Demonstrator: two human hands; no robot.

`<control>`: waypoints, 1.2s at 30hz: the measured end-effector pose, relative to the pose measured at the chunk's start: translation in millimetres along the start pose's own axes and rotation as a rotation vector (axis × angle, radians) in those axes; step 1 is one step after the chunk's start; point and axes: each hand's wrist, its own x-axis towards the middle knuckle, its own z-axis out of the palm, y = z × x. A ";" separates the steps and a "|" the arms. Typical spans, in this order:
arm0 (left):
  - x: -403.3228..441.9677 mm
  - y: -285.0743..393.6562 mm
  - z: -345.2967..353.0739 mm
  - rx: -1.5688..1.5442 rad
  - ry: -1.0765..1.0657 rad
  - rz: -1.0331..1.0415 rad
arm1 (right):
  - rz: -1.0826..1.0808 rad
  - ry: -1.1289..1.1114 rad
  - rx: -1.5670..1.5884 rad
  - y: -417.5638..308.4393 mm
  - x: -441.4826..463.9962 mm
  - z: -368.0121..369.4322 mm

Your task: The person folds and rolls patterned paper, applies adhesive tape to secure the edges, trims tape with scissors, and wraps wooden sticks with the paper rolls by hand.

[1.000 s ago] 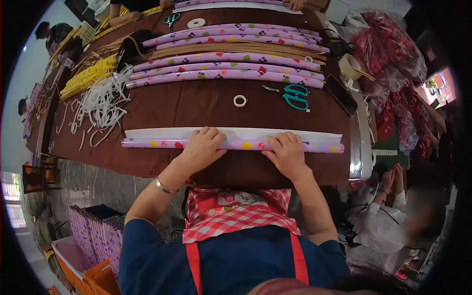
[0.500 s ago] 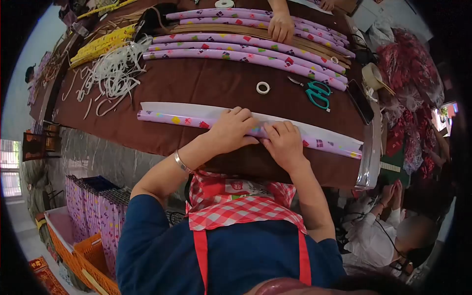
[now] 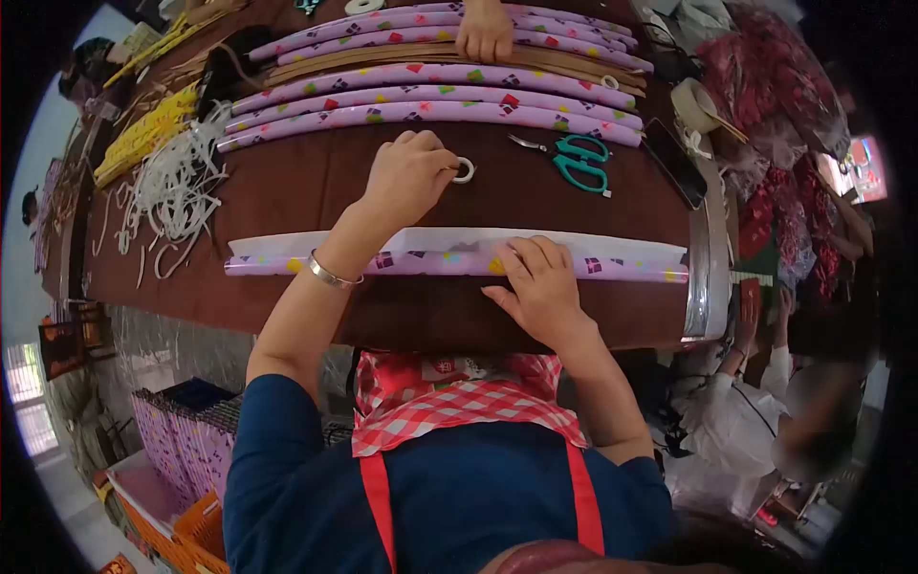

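Observation:
A tube of purple patterned wrapping paper lies across the near part of the table, its white inner edge showing as a loose strip along the far side. My right hand rests on the tube right of its middle, fingers laid over it and thumb spread away on the cloth. Beyond the tube, my left hand pinches the left rim of a small white tape roll on the tabletop. Teal-handled scissors lie to the right of the tape.
Several finished purple tubes and brown strips lie at the back, where another person's hand rests. White ties heap at left beside yellow pieces. A black phone and larger tape roll sit at right.
My left hand has left the paper tube and reached forward to the tape roll. My right hand stays on the tube, its thumb now spread. The whole view has shifted slightly.

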 end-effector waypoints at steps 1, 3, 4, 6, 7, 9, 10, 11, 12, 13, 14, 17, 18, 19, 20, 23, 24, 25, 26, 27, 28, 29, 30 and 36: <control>4.5 0.4 4.3 0.007 0.032 -0.013 | 0.030 0.061 0.019 3.4 -3.8 -4.1; 12.1 4.6 6.0 -0.016 0.082 0.018 | 0.195 0.139 0.107 13.3 -18.4 -24.6; 14.8 12.2 3.0 -0.061 0.083 0.016 | 0.299 0.236 0.168 20.3 -30.1 -40.1; 16.7 15.1 6.3 -0.078 0.053 0.010 | 0.485 0.299 0.129 45.4 -70.0 -71.3; 17.2 15.2 8.0 -0.085 0.053 0.016 | 0.565 0.534 0.308 64.8 -95.8 -68.1; 18.2 16.2 12.9 -0.106 0.023 -0.020 | 0.715 0.556 0.307 96.6 -140.8 -77.3; 19.8 18.6 16.6 -0.115 0.017 -0.009 | 0.764 0.509 0.167 105.5 -142.4 -86.6; 20.8 20.8 19.3 -0.099 0.018 -0.003 | 0.813 0.425 0.032 106.7 -141.1 -90.8; 21.4 21.4 20.4 -0.075 0.025 -0.003 | 0.810 0.430 0.033 107.2 -145.0 -93.4; 21.3 23.0 23.1 -0.079 0.041 -0.001 | 0.810 0.400 -0.053 110.8 -146.2 -95.7; 21.6 22.3 22.6 -0.054 0.071 -0.013 | 0.781 0.378 -0.118 119.1 -137.9 -91.6; 25.2 10.5 9.6 -0.052 0.066 -0.010 | 0.516 0.488 -0.220 93.0 -96.6 -96.5; 27.1 6.3 5.6 -0.014 0.075 -0.053 | 0.451 0.457 -0.158 83.8 -85.2 -94.3; 30.3 1.3 2.3 0.012 0.084 -0.089 | 0.391 0.424 -0.112 72.4 -75.1 -90.4; 36.1 -8.7 -1.1 -0.023 0.096 -0.087 | 0.263 0.434 -0.127 63.9 -67.1 -79.7; 52.5 -48.1 1.0 0.034 0.151 -0.114 | 0.227 0.293 0.031 40.7 -51.3 -63.0; 60.2 -55.8 -0.5 0.057 0.155 -0.151 | 0.210 0.286 0.048 37.7 -49.4 -58.3; 68.5 -61.7 -2.2 0.076 0.157 -0.186 | 0.196 0.279 0.063 35.4 -47.3 -54.9; 80.1 -69.2 -6.1 0.093 0.106 -0.222 | 0.187 0.299 0.083 33.7 -44.0 -52.9; 87.8 -79.5 -0.7 0.154 0.165 -0.197 | 0.178 0.299 0.085 34.3 -43.3 -52.7; 96.3 -83.4 1.8 0.214 0.224 -0.172 | 0.189 0.287 0.092 34.8 -43.6 -53.6; 107.6 -89.8 1.0 0.212 0.084 -0.279 | 0.199 0.274 0.098 35.2 -43.8 -54.7; 118.6 -94.4 4.8 0.237 0.044 -0.329 | 0.207 0.258 0.088 35.6 -44.1 -56.7; 169.9 -125.6 42.1 0.367 0.021 -0.287 | 0.223 0.244 0.070 38.1 -45.2 -58.6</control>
